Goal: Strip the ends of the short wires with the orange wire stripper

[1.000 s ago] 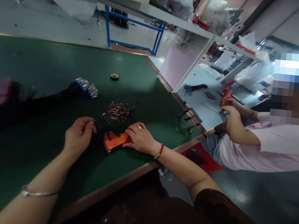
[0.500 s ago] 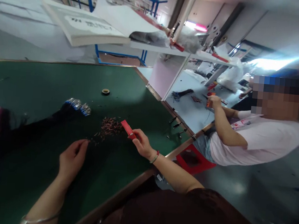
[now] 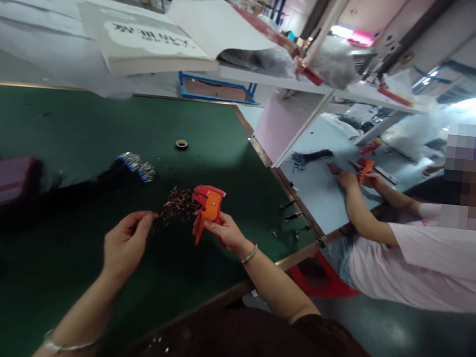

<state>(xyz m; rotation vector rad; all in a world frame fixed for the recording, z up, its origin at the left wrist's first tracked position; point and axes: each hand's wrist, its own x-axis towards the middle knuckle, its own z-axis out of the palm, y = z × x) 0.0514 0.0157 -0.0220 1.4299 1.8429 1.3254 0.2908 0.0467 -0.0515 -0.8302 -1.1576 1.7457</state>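
Observation:
My right hand (image 3: 229,235) is closed around a red and orange wire stripper (image 3: 212,203), its jaws pointing left over a loose pile of short copper-coloured wire bits (image 3: 178,203). Left of that pile, my left hand (image 3: 128,241) is pinched, thumb against fingers. A thin dark wire end seems to stick out at the fingertips; most of it is hidden by the hand and the dark background. Behind my left hand lies a bundle of black cables (image 3: 105,180) with blue and silvery metal ends, on the green tabletop (image 3: 192,303).
A roll of tape (image 3: 181,145) and a purple box (image 3: 8,181) sit on the table. Above the back edge, a shelf holds a book (image 3: 158,44) and papers. At the right, a co-worker in a white shirt (image 3: 435,265) holds a similar orange tool (image 3: 365,171).
My right hand has turned the wire stripper so its orange side shows. My left hand stays pinched near the pile. The view has shifted, and the co-worker's hands have moved.

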